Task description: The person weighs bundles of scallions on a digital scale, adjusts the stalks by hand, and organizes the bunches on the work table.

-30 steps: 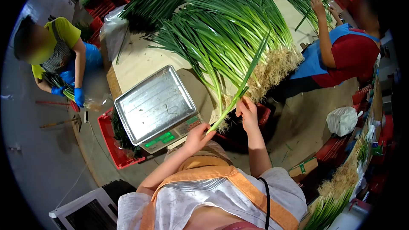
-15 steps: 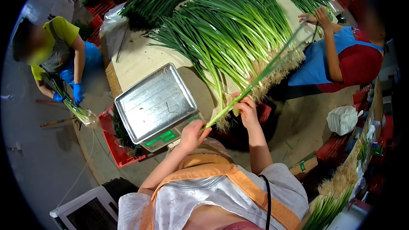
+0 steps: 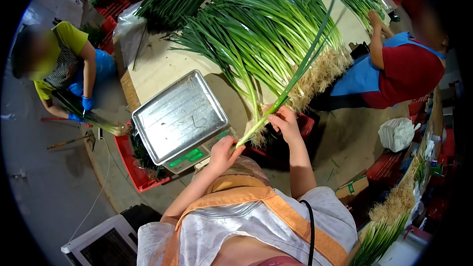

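A single green onion (image 3: 290, 84) slants up and to the right in front of my body. My left hand (image 3: 224, 153) is closed round its pale lower end, beside the scale's display. Higher up the stalk, my right hand (image 3: 284, 121) pinches it between thumb and fingers. The metal tray (image 3: 180, 117) of the scale lies left of the stalk, with a few small scraps on it. Behind my hands, a large pile of green onions (image 3: 266, 34) covers the table (image 3: 152, 74), its roots (image 3: 325, 71) toward the right.
At the left, a person (image 3: 74, 64) in blue gloves holds a bunch of onions. Another person (image 3: 404, 69) in a blue apron stands at the right. A red crate (image 3: 143, 180) sits below the scale. A white bag (image 3: 396, 134) and more onions (image 3: 382, 234) are at the right.
The held stalk has swung to a steeper slant, while both my hands stay on it. The left person's bunch has shifted downward and right. The right person's hands have moved along the table's far side.
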`<control>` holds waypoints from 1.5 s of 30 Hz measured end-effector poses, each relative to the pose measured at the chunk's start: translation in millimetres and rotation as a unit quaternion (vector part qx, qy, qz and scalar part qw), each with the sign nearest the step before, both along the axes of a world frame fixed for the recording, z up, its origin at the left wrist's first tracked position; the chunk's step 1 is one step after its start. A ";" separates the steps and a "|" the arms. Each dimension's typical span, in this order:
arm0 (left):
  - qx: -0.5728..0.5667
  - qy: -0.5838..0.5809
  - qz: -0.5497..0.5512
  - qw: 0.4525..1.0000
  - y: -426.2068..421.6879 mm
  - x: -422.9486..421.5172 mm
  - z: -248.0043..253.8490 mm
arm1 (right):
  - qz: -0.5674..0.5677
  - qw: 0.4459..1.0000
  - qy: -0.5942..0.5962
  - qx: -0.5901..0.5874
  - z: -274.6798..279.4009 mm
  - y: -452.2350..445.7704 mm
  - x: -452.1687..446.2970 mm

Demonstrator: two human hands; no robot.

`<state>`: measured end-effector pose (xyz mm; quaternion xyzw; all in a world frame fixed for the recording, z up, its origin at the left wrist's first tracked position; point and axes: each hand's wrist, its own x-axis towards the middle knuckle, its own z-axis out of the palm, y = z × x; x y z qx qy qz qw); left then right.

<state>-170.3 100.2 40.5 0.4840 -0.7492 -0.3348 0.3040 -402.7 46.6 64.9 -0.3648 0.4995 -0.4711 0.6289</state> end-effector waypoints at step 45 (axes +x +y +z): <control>0.410 0.279 -0.009 0.868 8.0 -4.8 -14.6 | 0.057 0.990 -0.126 0.022 -32.4 38.8 48.5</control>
